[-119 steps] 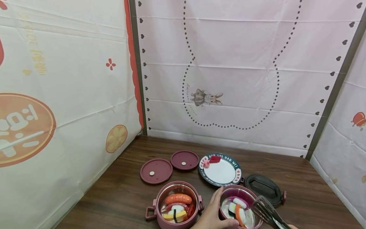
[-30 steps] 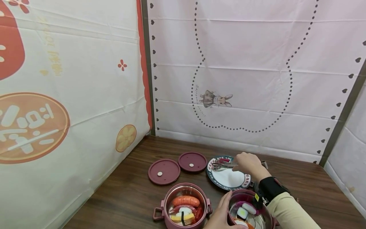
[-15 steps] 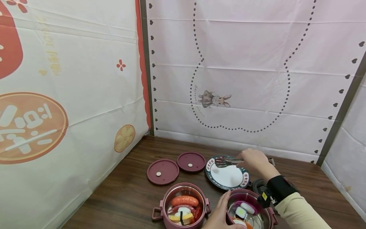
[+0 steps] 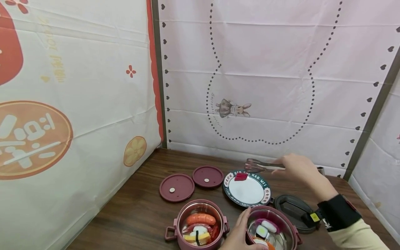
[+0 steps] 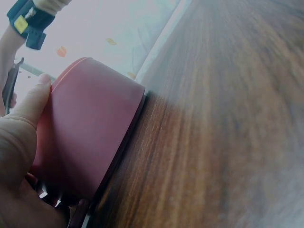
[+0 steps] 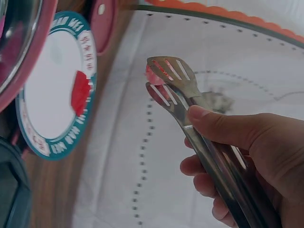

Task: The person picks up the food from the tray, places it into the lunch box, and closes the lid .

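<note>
My right hand (image 4: 298,169) is curled round a pair of metal tongs (image 4: 262,166), thumb on top and fingers underneath, and holds them raised above the far rim of the plate (image 4: 247,192). In the right wrist view the tong tips (image 6: 167,80) are nearly together with a small pink piece (image 6: 151,75) pinched between them, well clear of the plate. A red slice (image 4: 241,176) lies on the plate's far edge, just below the tips. My left hand (image 4: 239,234) rests against the near pot (image 4: 271,231) on the side toward me from the plate, thumb laid along its pink wall and palm around it; in the left wrist view the thumb (image 5: 29,102) presses the pot's outside (image 5: 85,128) as it stands on the table (image 5: 223,123). That pot holds a few sushi pieces. Left of it stands a second pot (image 4: 197,225) with a sausage and other food. Two pink lids (image 4: 176,187) lie flat left of the plate, and a dark lid (image 4: 292,210) lies just right of it.
</note>
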The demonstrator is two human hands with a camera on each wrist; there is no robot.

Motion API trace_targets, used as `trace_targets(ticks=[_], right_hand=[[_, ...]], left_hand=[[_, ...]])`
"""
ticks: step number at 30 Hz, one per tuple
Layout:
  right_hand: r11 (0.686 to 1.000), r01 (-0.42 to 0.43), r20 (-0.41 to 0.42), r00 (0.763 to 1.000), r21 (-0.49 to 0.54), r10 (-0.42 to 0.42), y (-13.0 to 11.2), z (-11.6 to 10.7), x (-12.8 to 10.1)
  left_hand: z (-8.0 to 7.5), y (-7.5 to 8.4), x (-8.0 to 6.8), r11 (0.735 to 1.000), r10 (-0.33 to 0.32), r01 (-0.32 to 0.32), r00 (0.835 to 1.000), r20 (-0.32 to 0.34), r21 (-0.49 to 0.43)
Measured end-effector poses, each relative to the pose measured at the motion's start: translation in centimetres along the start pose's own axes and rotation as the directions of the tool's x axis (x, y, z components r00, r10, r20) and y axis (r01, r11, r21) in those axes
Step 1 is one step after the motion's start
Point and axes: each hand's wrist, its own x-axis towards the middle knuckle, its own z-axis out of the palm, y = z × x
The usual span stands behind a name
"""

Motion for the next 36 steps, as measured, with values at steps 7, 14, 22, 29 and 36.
trace_targets(ticks=[7, 14, 22, 29, 36], right_hand=[[1.0, -0.004, 0.009, 1.0, -0.027, 0.004, 0.3, -2.0, -3.2], [0.998, -0.018, 0.032, 0.999, -0.066, 0.02, 1.1, -2.7, -6.5], [0.995, -0.071, 0.005, 0.997, -0.065, 0.072, 1.8, -2.3, -10.0], [0.995, -0.059, 0.016, 0.998, -0.077, 0.061, 2.3, -1.1, -12.0], [0.996, -0.06, 0.091, 0.994, -0.071, 0.066, 2.2, 1.0, -13.3]], left_hand=[[0.1, -0.2, -0.1, 1.0, 0.006, -0.006, 1.0, -0.01, 0.004], [0.2, -0.2, 0.0, 1.0, -0.002, 0.002, 1.0, -0.005, 0.003], [0.3, 0.2, -0.2, 1.0, 0.006, -0.005, 0.999, -0.038, 0.022], [0.2, 0.3, -0.2, 1.0, 0.005, -0.004, 1.0, -0.03, 0.02], [0.1, 0.2, -0.1, 1.0, 0.004, -0.004, 1.0, -0.02, 0.018]])
